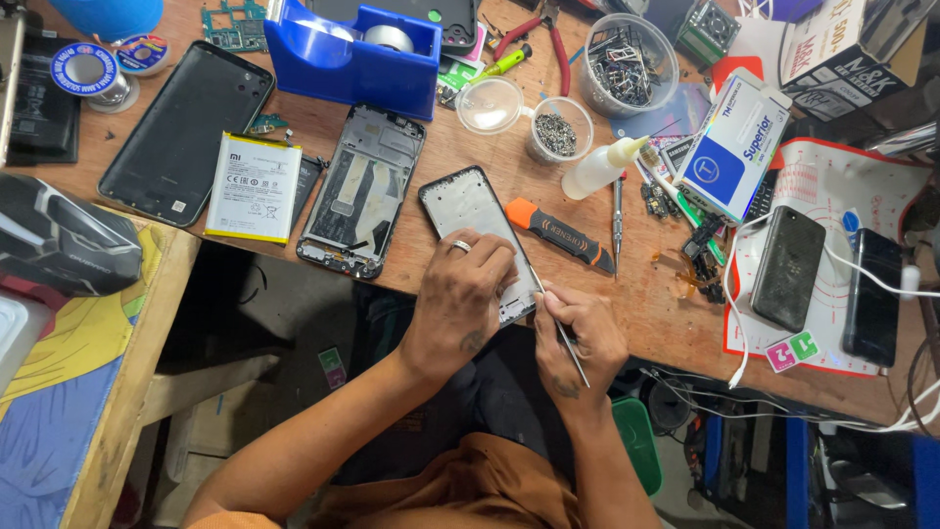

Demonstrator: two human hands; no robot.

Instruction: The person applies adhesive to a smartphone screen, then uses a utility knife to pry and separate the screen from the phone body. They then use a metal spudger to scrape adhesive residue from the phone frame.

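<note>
Hands on a phone frame at the desk edge

Fingers of your left hand (pixel 460 294) are curled down over the near end of the phone frame (pixel 470 220), pressing it flat on the wooden desk (pixel 636 313); a ring shows on one finger; the frame's far end sticks out beyond your knuckles, angled away to the left. Your right hand (pixel 578 338) sits just beside the left one, closed in a pencil grip on a thin metal tool (pixel 563 333); its tip meets the frame's near right edge, between your two hands. Just beyond your right hand lies an orange and black pry tool (pixel 563 235), with a slim screwdriver (pixel 617 220) beside it; farther out stands a small squeeze bottle (pixel 599 167). Off to the left of your left hand rest an opened phone chassis (pixel 362 191), a white battery (pixel 255 188) and a dark back cover (pixel 186 132).
</note>
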